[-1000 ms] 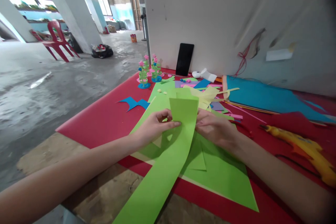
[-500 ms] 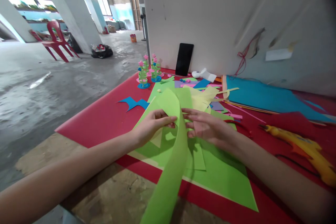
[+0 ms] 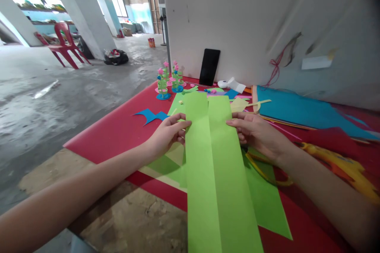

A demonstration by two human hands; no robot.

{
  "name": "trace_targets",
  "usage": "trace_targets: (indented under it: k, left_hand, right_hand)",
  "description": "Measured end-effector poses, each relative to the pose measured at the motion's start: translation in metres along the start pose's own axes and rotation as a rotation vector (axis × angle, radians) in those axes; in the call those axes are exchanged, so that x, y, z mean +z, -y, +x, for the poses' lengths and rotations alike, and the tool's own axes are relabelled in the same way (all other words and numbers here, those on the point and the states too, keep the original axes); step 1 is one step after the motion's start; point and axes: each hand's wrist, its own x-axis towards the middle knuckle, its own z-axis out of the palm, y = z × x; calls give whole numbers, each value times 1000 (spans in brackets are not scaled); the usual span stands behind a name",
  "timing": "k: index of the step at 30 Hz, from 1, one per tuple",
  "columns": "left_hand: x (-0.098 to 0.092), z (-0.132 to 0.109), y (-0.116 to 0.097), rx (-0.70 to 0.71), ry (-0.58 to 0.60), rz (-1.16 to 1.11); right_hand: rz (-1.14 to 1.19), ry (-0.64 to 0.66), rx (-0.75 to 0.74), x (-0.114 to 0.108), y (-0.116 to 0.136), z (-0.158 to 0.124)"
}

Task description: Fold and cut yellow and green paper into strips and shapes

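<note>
A long light green paper strip [image 3: 202,174] with a lengthwise crease and a notch at its far end is held up, spread out before me. My left hand [image 3: 170,134] pinches its left edge between thumb and fingers. On the right edge, my right hand [image 3: 257,132] grips it the same way. Beneath lie larger green sheets [image 3: 268,205], partly covered by the strip. A yellow loop [image 3: 267,178], which looks like a scissors handle, rests under my right wrist.
Small paper flower stands [image 3: 163,87] and a blue paper scrap [image 3: 151,116] are at the left. A phone [image 3: 209,67] leans on the wall. Blue sheets [image 3: 303,106] and a yellow glue gun [image 3: 335,162] lie at the right on the red table cover [image 3: 118,126].
The green strip was folded and curved, edge-on to me; now it is opened out broadside. My hands have moved apart, and my right fingers, formerly spread, have closed on the paper.
</note>
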Motion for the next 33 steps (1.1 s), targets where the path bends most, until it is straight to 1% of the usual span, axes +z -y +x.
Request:
trace_targets:
  k: [3,6,8,11,13,17,18,19,20,21,22,24,25,26,27,29,31,33]
  left_hand:
    - [-1,3,3,0,18,141]
    - [-2,6,6,-12,51,189]
    - [-2,5,7,17,52,232]
    - [0,2,6,77,4,293]
    - [2,1,6,97,-27,284]
    - [4,3,11,116,-51,270]
    - [3,3,13,157,-79,302]
    - [2,4,14,228,-115,354]
    - [0,4,14,330,-149,432]
    - [-2,4,15,448,-152,542]
    - [-3,3,14,565,-105,682]
    - [-4,-1,12,759,83,1009]
    - [-2,-3,11,816,177,1169]
    - [0,-6,11,844,248,1308]
    - [2,-10,10,854,286,1417]
    - [9,-16,10,857,290,1547]
    - [14,-20,11,864,298,1585]
    - [16,-22,14,848,354,1572]
  right_hand:
    - [-114,-11,-56,0,-2,1]
    - [-208,15,-78,4,-6,2]
    - [-250,24,-77,7,-9,2]
    - [-281,16,-85,9,-14,2]
    - [-292,-6,-109,9,-18,2]
    - [-317,-46,-162,8,-22,3]
    - [-323,-52,-171,8,-23,4]
    - [-330,-57,-178,8,-23,4]
    - [-338,-61,-183,8,-23,4]
    - [-346,-64,-186,9,-23,4]
    - [-356,-65,-188,9,-23,4]
    - [-377,-67,-189,9,-24,5]
    - [-390,-69,-189,9,-24,5]
    - [-403,-73,-189,9,-25,6]
    - [-417,-77,-189,9,-25,6]
    - [-443,-89,-191,8,-25,6]
    - [-463,-104,-195,7,-24,7]
    - [-477,-119,-200,6,-23,7]
